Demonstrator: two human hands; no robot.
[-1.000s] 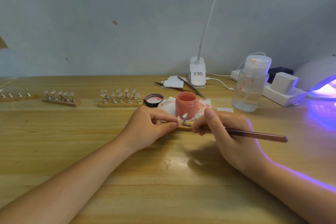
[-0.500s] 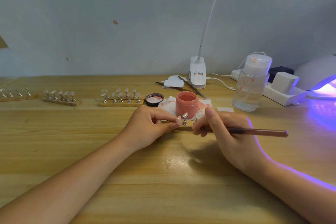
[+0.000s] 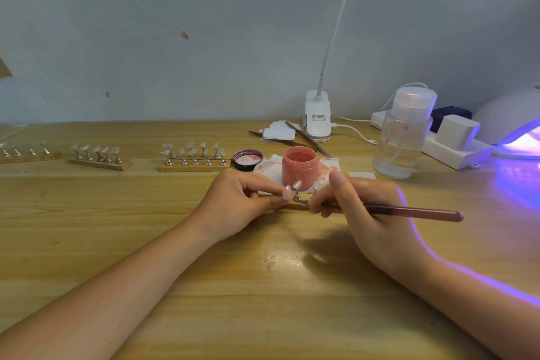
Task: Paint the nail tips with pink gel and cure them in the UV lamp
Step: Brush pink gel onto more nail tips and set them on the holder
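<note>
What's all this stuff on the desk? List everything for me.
Gel jar: one, pink, open, centre.
Jar lid: one, black, left of jar.
Nail-tip stands: three wooden strips at left, a fourth between the hands.
Brush: one, brown.
Pump bottle: one, clear, right.
UV lamp: one, white, glowing violet, far right.
Clip lamp: one, white, back.
Power strip: one, white.
Left hand: holds the nearest stand.
Right hand: grips the brush.

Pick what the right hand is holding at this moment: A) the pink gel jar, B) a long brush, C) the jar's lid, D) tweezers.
B: the right hand grips a long brush whose handle sticks out to the right, while the pink gel jar stands open on the table behind both hands.
</note>
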